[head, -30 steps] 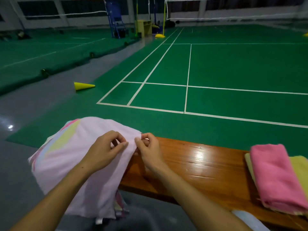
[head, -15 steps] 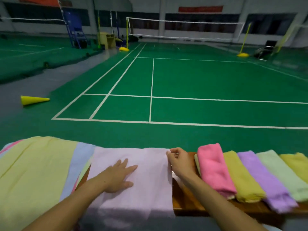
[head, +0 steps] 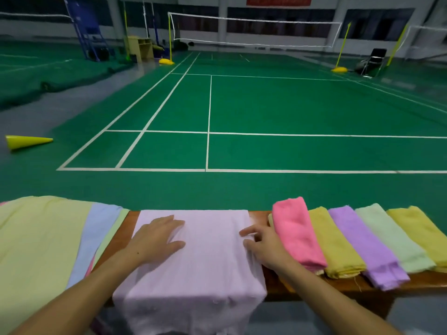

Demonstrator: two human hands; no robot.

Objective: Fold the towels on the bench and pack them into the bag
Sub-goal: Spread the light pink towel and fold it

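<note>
Left hand [head: 157, 240], palm down with fingers straight and slightly spread, pressing flat on the pale lilac cloth towel [head: 193, 262]. Right hand [head: 263, 245] resting on the same towel's right edge, fingers loosely bent and apart; whether they pinch the fabric cannot be told. The towel lies spread across the polished brown wooden desk [head: 121, 235], its near end hanging over the front edge. To its left, a pale yellow sheet [head: 36, 238] overlapping a pale blue one [head: 96, 226]. To its right, a row of folded towels: pink [head: 295, 230], mustard [head: 336, 247], violet [head: 362, 245], mint [head: 391, 238], yellow [head: 420, 228]. Beyond, a green badminton court [head: 290, 105] with white lines, a net [head: 254, 32], and a yellow cone [head: 26, 141] lying on its side. A red banner [head: 278, 0] on the far wall; its writing is unreadable.
</note>
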